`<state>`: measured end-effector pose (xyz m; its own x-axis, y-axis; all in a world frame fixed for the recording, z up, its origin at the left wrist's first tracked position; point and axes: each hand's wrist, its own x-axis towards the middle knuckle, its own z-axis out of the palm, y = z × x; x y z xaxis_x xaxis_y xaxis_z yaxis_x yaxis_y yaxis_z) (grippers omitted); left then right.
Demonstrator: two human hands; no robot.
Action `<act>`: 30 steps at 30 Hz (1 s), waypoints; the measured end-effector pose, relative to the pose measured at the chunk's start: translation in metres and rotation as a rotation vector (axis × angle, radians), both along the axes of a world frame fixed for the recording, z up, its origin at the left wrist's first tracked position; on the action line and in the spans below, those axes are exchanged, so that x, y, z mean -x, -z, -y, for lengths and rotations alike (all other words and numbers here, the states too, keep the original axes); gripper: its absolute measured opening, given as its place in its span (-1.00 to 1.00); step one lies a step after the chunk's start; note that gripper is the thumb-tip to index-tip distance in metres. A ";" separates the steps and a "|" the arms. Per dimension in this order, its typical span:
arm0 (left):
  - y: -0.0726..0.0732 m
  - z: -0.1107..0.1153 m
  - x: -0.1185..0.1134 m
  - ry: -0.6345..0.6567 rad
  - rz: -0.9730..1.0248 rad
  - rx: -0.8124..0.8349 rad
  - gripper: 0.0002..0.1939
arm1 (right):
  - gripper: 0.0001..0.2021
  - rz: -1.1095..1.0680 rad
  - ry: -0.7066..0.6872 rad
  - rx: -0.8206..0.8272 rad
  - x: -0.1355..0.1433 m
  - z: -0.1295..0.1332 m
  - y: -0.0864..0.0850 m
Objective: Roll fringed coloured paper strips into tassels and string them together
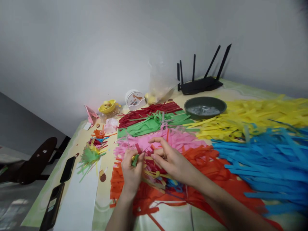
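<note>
My left hand (132,170) is closed in a pinch around a small bunch of paper strips (135,159), green and yellow, with a dark red end standing up. Beside it, my right hand (166,160) has its index finger raised and bent, while thumb and other fingers close at a dark red strip (149,151). Both hands are above pink strips (178,136) and orange-red strips (207,160). Below them lie mixed yellow, dark red and blue pieces (156,175). Left of my hands rests a multicoloured strip tassel (91,154).
Yellow strips (264,112), blue strips (269,166), green strips (144,126) and dark red strips (151,112) cover the table. A dark green bowl (205,109) holds clear plastic. Behind it stands a router (202,85). Two phones (67,169) lie left, beside a white sheet (77,199).
</note>
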<state>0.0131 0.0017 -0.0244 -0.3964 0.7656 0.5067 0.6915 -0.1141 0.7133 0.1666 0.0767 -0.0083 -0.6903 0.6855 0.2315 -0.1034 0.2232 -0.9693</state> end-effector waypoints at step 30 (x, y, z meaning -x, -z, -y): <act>0.012 -0.001 -0.007 0.199 -0.552 -0.138 -0.73 | -0.67 -0.051 0.090 0.381 -0.003 -0.023 0.010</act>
